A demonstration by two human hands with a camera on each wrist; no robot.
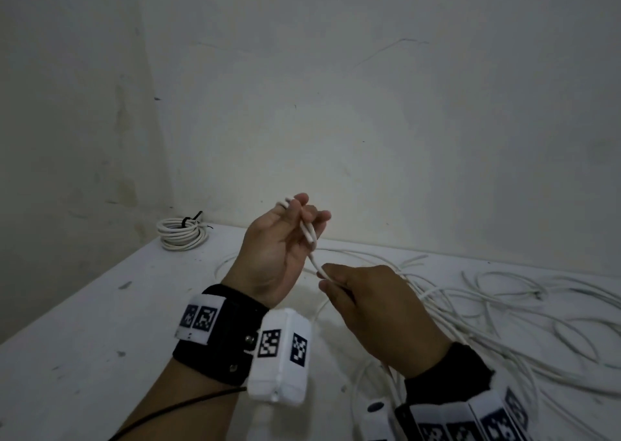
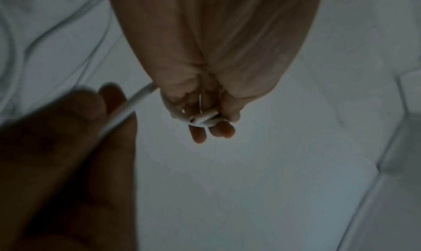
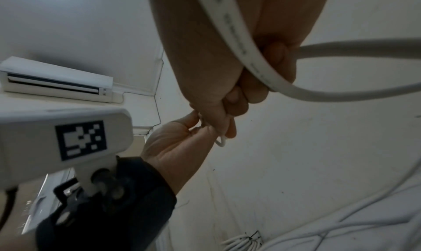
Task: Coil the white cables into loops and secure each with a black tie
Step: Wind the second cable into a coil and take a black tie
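My left hand (image 1: 304,217) is raised above the table, and its fingers pinch the end of a white cable (image 1: 309,234). The left wrist view shows that cable end (image 2: 201,119) lying across the curled fingers. Just below and to the right, my right hand (image 1: 331,281) grips the same cable in a fist. From this fist the cable (image 3: 241,44) runs back in a wide loop in the right wrist view. A finished coil (image 1: 181,234) bound with a black tie lies at the table's back left corner.
Several loose white cables (image 1: 504,306) sprawl over the right half of the white table (image 1: 100,306). Walls close in behind and to the left. An air conditioner (image 3: 56,80) hangs high on the wall. A thin black wire (image 1: 174,410) trails from my left wrist.
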